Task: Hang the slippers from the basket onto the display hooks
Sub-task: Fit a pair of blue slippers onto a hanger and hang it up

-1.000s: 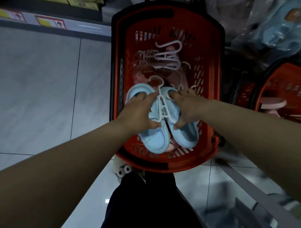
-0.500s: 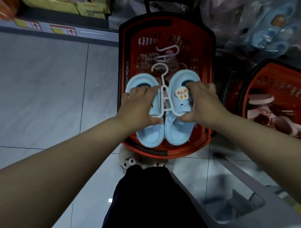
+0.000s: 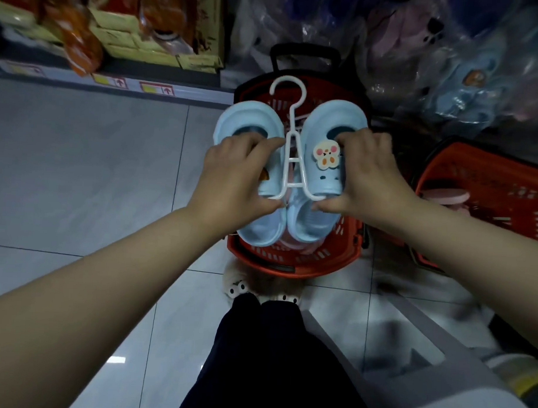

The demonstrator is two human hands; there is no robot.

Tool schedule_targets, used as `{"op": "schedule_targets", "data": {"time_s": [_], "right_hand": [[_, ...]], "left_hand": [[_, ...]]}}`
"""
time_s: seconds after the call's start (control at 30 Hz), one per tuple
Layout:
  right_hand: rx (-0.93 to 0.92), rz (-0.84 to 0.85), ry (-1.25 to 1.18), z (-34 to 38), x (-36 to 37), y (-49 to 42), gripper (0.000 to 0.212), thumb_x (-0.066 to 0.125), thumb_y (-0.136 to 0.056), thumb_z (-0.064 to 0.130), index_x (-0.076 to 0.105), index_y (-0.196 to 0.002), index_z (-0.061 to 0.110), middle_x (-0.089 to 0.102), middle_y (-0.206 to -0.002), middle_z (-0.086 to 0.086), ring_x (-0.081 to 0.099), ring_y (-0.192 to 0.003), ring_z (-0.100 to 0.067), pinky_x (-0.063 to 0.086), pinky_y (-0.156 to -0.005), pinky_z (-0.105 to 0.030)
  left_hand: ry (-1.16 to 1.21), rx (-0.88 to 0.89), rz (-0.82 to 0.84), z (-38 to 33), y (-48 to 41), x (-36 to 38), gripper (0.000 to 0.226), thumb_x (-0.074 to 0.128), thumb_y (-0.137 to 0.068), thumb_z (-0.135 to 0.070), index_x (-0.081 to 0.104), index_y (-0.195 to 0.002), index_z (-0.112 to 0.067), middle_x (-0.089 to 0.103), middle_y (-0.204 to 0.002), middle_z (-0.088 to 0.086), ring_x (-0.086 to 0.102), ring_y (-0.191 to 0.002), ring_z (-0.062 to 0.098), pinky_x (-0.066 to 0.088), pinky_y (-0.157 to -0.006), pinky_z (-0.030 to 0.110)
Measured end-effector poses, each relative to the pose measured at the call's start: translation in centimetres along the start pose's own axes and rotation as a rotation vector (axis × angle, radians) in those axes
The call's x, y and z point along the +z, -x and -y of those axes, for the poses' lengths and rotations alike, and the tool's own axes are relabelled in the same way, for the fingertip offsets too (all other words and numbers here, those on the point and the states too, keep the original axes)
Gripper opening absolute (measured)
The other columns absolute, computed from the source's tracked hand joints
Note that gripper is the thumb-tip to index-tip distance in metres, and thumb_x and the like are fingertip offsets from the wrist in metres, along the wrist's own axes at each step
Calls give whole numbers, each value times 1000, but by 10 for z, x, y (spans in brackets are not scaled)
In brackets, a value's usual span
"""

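Both hands grip the pale blue slippers (image 3: 293, 174) on their white hanger (image 3: 290, 137), left hand (image 3: 235, 178) and right hand (image 3: 369, 176) pinching the sides; the pair has risen higher above the red basket (image 3: 290, 259) than before

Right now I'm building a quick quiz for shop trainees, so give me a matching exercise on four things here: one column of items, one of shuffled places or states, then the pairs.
Items:
1. pale blue rubber slippers
2. white plastic hanger
3. red plastic basket in the middle
4. cartoon animal charm

Places or states:
A. stands on the grey tiled floor
B. fixed on the slipper under the right hand
C. runs between the pair, hook uppermost
D. gripped by the left hand and the right hand, above the basket

Pairs: 1-D, 2-C, 3-A, 4-B
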State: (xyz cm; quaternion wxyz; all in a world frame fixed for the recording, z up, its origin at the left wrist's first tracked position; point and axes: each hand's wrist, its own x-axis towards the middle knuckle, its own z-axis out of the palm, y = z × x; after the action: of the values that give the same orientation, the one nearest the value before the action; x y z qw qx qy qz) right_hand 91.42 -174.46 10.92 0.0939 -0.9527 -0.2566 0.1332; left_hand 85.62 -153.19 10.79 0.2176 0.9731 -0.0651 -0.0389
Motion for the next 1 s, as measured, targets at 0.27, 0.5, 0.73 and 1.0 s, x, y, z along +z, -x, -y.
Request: {"op": "schedule_targets", "data": {"time_s": [0.27, 0.5, 0.73, 1.0], "right_hand": [[-49, -170, -56, 24, -102, 30, 91, 71, -50, 56, 46, -115, -3, 46, -105, -17, 37, -97, -32, 16, -79, -21], [-37, -241, -71, 34, -184, 63, 91, 72, -48, 53, 46, -115, -3, 46, -107, -17, 37, -101, -33, 18, -80, -19], [-59, -345, -111, 48, -272, 83, 92, 74, -47, 53, 45, -118, 3, 43, -107, -5, 27, -99, -17, 20, -80, -17], [-176, -561, -85, 62, -362, 103, 91, 76, -53, 54, 47, -122, 2, 49, -108, -12, 27, -98, -19, 19, -78, -12]], "left_hand": [[-90, 101, -53, -39, 8, -105, 86, 53, -61, -68, 49, -132, -19, 54, -124, 9, 48, -115, 33, 35, -93, 48], [-67, 116, 35, -78, 13, -187, 92, 63, -62, -61, 35, -140, -20, 47, -133, 2, 41, -125, 24, 26, -107, 51], [-12, 195, -127, -124, 20, -264, 87, 62, -62, -57, 45, -135, -14, 50, -134, 4, 41, -124, 21, 30, -101, 28], [-63, 271, -301, -167, 26, -348, 79, 63, -65, -55, 50, -131, -13, 52, -132, 4, 42, -125, 22, 27, -104, 27]]}}
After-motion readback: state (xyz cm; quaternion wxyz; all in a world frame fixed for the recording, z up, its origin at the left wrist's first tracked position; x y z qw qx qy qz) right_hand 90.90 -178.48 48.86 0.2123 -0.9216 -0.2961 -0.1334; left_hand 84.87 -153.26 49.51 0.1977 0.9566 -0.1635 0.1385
